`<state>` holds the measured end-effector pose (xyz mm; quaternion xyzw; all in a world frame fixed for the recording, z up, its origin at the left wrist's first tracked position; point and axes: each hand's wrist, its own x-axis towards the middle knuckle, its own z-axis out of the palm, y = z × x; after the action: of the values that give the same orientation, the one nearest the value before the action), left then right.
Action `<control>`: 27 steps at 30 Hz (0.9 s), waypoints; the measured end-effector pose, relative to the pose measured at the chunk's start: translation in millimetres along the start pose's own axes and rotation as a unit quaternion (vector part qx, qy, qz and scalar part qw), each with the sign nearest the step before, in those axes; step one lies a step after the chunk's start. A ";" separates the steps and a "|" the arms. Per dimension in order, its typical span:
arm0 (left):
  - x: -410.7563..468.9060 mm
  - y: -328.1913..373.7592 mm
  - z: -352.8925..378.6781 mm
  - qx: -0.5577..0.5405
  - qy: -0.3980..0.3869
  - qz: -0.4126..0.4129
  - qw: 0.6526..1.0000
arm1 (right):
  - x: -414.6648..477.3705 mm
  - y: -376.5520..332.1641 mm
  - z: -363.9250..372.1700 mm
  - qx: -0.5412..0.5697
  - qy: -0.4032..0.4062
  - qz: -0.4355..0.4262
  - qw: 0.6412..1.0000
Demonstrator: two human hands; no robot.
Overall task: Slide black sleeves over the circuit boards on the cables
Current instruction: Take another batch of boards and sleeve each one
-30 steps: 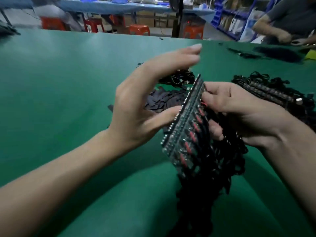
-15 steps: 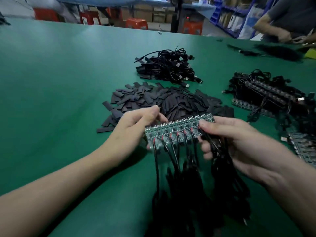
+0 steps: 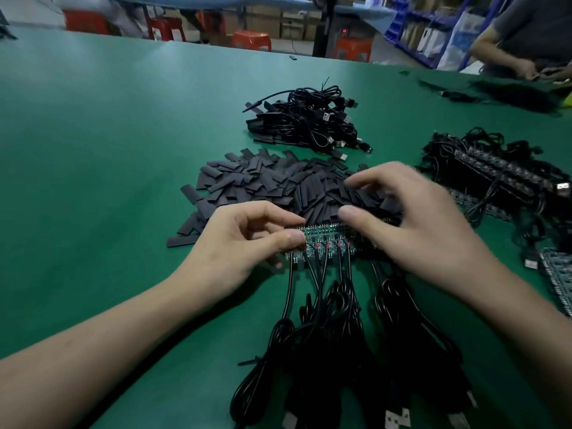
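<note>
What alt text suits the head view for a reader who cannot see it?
A person's left hand pinches the left end of a strip of circuit boards over a green table, while the blurred right hand covers its right end. Black cables trail toward the viewer; a pile of black sleeves lies beyond.

No word, label, brand or number can be read anywhere in the frame. The circuit boards (image 3: pixel 325 236) at the middle carry only tiny marks, too small to make out. The white bag (image 3: pixel 464 35) at the upper right bears a blue print blurred beyond reading. Any lettering on the cardboard boxes (image 3: pixel 269 23) at the top centre is illegible.
</note>
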<state>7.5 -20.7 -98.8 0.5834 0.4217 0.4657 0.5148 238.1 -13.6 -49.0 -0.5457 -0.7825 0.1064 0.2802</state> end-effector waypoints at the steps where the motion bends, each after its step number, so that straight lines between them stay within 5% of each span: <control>1: 0.0 0.1 0.1 -0.004 0.001 0.005 1.000 | 7.4 -8.3 3.3 -0.023 -0.041 -0.038 0.998; 5: -0.4 0.8 -1.4 -0.007 0.006 0.017 1.000 | 22.5 -21.1 20.4 0.005 -0.163 -0.047 0.985; 10: 2.9 -1.3 -6.2 -0.040 -0.012 -0.038 0.998 | 16.2 -6.8 30.2 0.125 -0.163 0.043 0.978; 19: 6.3 -0.7 -12.4 -0.091 -0.044 -0.078 0.992 | 8.2 -6.4 37.5 0.230 -0.169 0.047 0.957; 27: 6.7 2.1 -12.8 -0.165 -0.083 -0.138 0.973 | 8.7 -3.2 37.1 0.379 -0.224 0.065 0.896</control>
<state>-3.6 -11.7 -95.5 0.4632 0.3709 0.4032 0.6967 212.8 -1.7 -75.1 -0.4093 -0.6882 0.5322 0.2751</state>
